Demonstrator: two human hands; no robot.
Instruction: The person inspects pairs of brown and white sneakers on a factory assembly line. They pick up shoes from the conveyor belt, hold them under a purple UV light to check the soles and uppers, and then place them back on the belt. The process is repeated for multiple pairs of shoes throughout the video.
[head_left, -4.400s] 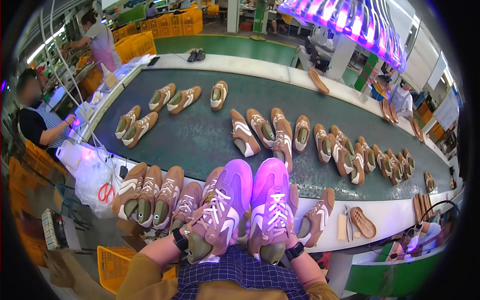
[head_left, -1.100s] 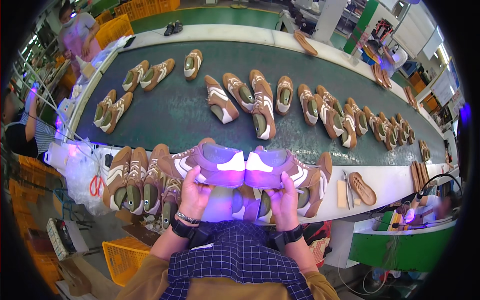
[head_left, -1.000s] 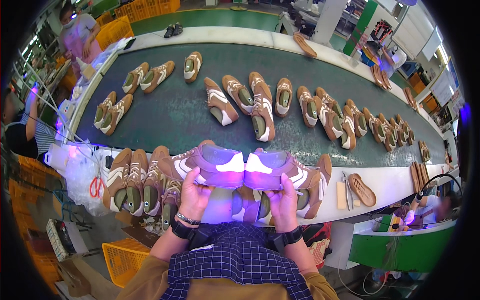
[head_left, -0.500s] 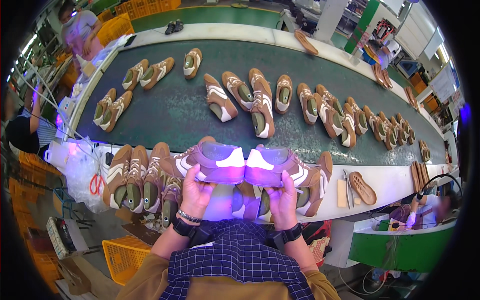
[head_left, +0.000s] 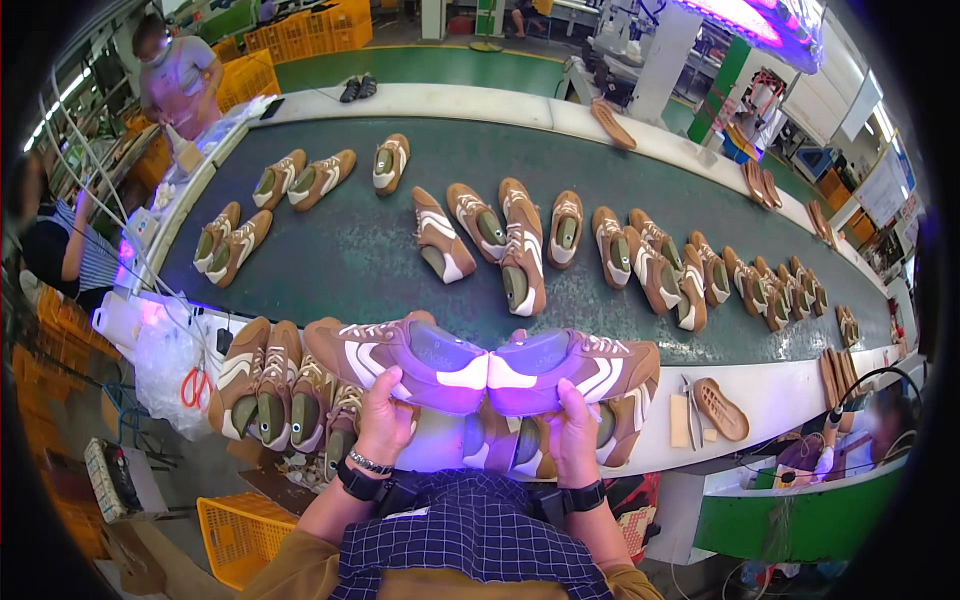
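Shoes meet heel to heel above the desk (head_left: 780, 400) edge, long axes running sideways: left hand (head_left: 385, 425) clamps the left shoe (head_left: 400, 352), right hand (head_left: 572, 440) clamps the right shoe (head_left: 575, 365).

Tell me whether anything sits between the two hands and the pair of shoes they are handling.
Nothing visible does. The left hand already grips the left shoe from below, and the right hand grips the right shoe the same way. The two shoes meet heel to heel above a row of shoes on the white ledge.
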